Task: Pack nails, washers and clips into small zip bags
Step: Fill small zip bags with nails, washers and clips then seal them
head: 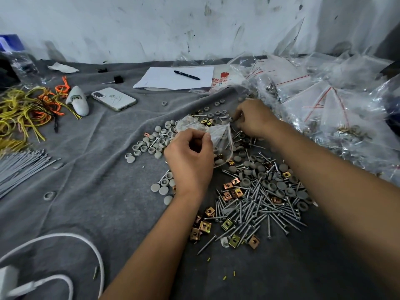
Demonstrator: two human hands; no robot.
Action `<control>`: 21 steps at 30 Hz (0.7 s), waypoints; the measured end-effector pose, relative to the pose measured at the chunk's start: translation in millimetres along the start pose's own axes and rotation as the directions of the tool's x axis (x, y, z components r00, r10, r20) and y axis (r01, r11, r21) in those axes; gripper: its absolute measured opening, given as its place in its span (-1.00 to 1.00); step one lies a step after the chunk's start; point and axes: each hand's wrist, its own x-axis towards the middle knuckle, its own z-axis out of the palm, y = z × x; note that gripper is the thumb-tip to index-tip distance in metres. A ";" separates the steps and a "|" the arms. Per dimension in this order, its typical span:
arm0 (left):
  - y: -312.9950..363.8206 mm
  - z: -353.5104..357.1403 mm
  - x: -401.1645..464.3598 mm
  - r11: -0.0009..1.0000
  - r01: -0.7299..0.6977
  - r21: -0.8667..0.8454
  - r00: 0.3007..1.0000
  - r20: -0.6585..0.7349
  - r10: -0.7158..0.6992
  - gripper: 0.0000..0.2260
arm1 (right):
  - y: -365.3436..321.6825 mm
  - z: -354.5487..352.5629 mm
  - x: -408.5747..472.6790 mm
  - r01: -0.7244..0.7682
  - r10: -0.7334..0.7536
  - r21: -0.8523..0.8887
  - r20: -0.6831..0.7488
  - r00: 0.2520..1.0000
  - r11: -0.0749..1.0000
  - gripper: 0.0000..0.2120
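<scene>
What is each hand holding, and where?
Left hand pinches the zip bag at its near edge. Right hand pinches something small; what it is cannot be told.

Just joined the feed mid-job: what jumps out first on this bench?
The heap of silver nails with brass clips and grey washers, centre-right on the grey cloth. Above it the left hand pinches a clear zip bag; packed bags pile up right.

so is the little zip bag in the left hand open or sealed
Open: the left hand pinches one edge of the small zip bag, and its mouth gapes toward the right hand.
</scene>
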 end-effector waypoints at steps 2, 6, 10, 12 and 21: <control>1.3 -0.3 -0.6 1.000 0.003 -0.003 1.000 0.001 -0.003 -0.90 | 0.8 -6.9 -11.0 -0.002 0.003 0.048 -0.011 1.000 0.999 -0.84; 1.4 -0.6 -0.6 1.000 0.002 -0.003 1.000 0.006 -0.002 -0.91 | -6.8 -15.5 -48.7 0.088 -0.012 0.293 -0.250 0.968 0.952 -0.89; 1.0 0.5 -0.6 1.000 -0.002 0.012 1.000 0.024 0.002 -0.92 | -26.5 -18.5 -95.5 0.361 -0.186 0.380 -0.425 0.886 0.852 -0.89; 0.9 1.0 -0.8 1.000 -0.006 0.017 0.999 0.031 0.006 -0.92 | -33.1 -16.5 -106.8 0.428 -0.286 0.308 -0.414 0.864 0.850 -0.87; 4.9 -0.6 -0.3 0.999 -0.033 0.013 0.995 0.092 0.032 -0.87 | -16.0 -7.8 -106.1 0.404 -0.306 0.220 -0.375 0.875 0.888 -0.63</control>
